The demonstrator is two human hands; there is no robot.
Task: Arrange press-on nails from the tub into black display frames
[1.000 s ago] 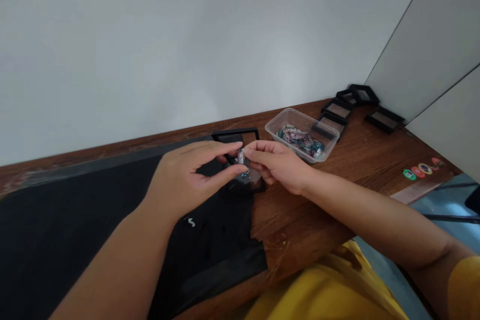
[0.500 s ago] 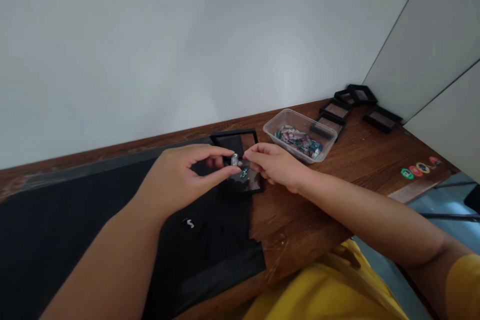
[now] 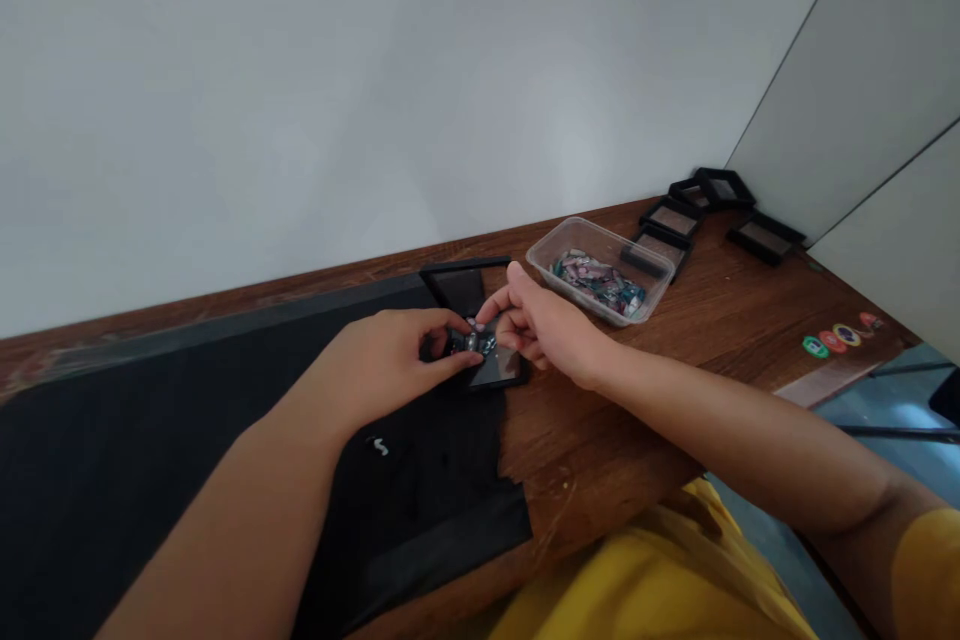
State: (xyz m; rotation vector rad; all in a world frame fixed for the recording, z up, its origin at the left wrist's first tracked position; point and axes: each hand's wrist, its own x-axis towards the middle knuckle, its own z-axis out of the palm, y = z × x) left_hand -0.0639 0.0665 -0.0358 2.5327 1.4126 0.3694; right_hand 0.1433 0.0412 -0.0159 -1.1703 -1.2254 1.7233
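An open black hinged frame (image 3: 498,380) with a clear pane lies at the right edge of the black mat, small shiny pieces (image 3: 489,344) on it. My left hand (image 3: 397,355) reaches in from the left, thumb and forefinger closed on a small silvery piece (image 3: 472,341) down at the frame. From the right, my right hand (image 3: 551,325) touches a small pinkish piece (image 3: 478,325) beside it with the forefinger; its thumb is raised and the other fingers are curled.
A clear plastic tub (image 3: 652,308) of shiny pieces stands right of the frame. Several black frames (image 3: 765,237) lie at the back right, near round stickers (image 3: 815,347). A small white squiggle (image 3: 380,446) shows on the black mat (image 3: 420,510).
My left hand has lowered the silvery piece onto the frame. My right hand has opened from its pinch, with the thumb lifted and the forefinger stretched towards the pieces.
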